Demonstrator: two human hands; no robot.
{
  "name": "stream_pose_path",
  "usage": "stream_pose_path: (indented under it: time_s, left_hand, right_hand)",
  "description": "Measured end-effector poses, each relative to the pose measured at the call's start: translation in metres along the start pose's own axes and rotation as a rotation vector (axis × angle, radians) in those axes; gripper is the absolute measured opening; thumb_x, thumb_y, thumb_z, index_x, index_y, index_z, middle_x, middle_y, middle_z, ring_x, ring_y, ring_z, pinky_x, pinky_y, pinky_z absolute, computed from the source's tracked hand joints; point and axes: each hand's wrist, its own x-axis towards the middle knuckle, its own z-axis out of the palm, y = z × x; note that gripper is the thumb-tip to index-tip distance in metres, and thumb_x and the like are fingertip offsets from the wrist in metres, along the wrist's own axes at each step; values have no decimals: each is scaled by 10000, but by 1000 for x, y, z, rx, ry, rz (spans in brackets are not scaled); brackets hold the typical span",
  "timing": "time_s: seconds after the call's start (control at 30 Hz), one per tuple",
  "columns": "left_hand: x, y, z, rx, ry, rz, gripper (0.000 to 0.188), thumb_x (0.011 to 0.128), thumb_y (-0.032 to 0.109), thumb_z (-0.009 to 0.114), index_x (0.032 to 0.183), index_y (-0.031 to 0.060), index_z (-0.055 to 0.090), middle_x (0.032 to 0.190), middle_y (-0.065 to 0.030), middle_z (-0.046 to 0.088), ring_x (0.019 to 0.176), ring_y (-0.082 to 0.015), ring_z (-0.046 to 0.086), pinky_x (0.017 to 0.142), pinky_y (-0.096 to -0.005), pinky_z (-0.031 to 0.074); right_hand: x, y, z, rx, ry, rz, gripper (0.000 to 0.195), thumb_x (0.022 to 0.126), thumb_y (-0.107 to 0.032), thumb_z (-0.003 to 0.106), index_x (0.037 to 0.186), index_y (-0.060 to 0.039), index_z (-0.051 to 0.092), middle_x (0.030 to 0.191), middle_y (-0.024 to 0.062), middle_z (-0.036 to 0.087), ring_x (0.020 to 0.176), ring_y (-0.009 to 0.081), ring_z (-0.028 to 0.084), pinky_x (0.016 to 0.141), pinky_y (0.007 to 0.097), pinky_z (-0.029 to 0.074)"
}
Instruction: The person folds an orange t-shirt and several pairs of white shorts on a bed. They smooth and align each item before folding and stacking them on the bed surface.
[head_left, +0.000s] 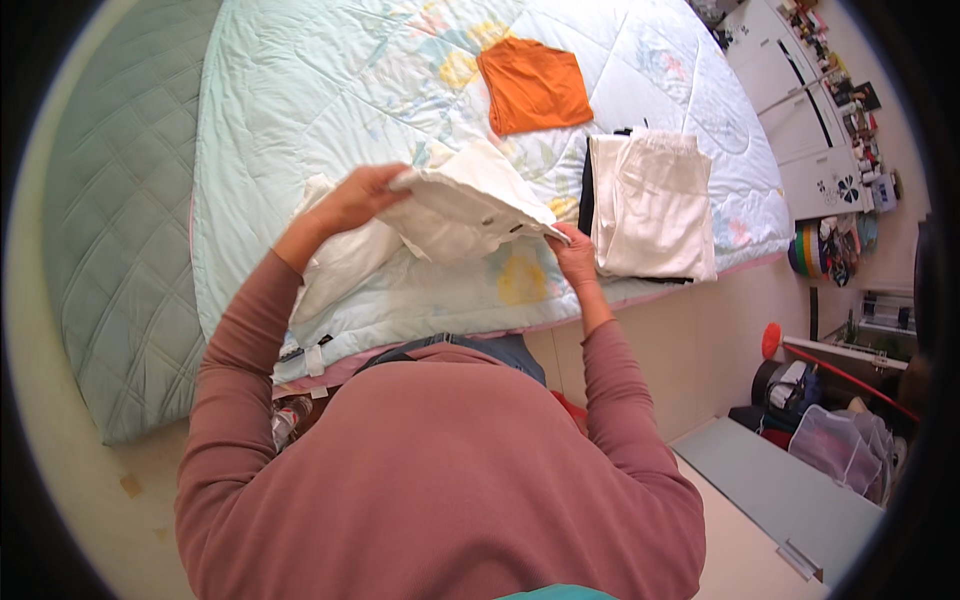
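Note:
A white garment (457, 217) is stretched between my two hands above the bed. My left hand (367, 196) grips one end of its top edge, slightly blurred. At the other end of that edge, my right hand (574, 253) pinches the fabric. Small dark marks, perhaps buttons or holes, show near this edge. The garment's lower part trails onto the quilt towards the left. Right of my right hand lies a folded pair of off-white trousers (656, 206) with an elastic waist, over a black folded cloth (587, 187). Farther back rests a folded orange garment (536, 86).
A floral quilt (270, 135) covers the bed, with a green quilted headboard or pad (127, 225) at the left. White cabinets (814, 112) with small items on top stand at the right. Bags and a mesh basket (836, 446) sit at the lower right, near a grey panel (780, 487).

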Motion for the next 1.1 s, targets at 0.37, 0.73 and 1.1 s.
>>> stream_pose_path:
  time_s: [0.37, 0.73, 1.1]
  left_hand:
    - [-2, 135, -165, -35, 492, 371, 264, 859, 166, 576, 1084, 30, 590, 893, -5, 618, 789, -69, 568, 723, -224, 464]
    - [51, 73, -157, -234, 452, 107, 271, 761, 178, 594, 932, -33, 607, 795, -66, 625, 647, -126, 589, 599, -251, 481]
    - [107, 99, -6, -174, 521, 278, 240, 847, 154, 518, 978, -34, 587, 841, -54, 616, 734, -105, 555, 659, -258, 455]
  right_hand:
    - [107, -279, -100, 350, 44, -375, 159, 815, -90, 654, 939, 7, 632, 789, -2, 615, 696, 38, 518, 621, 186, 426]
    - [163, -280, -81, 181, 37, -132, 198, 778, -135, 639, 879, 34, 619, 726, 37, 613, 584, 77, 532, 521, 233, 438]
    - [129, -325, 2, 220, -148, 45, 434, 729, -180, 594, 1041, 62, 413, 901, 153, 544, 706, 200, 593, 538, 323, 541]
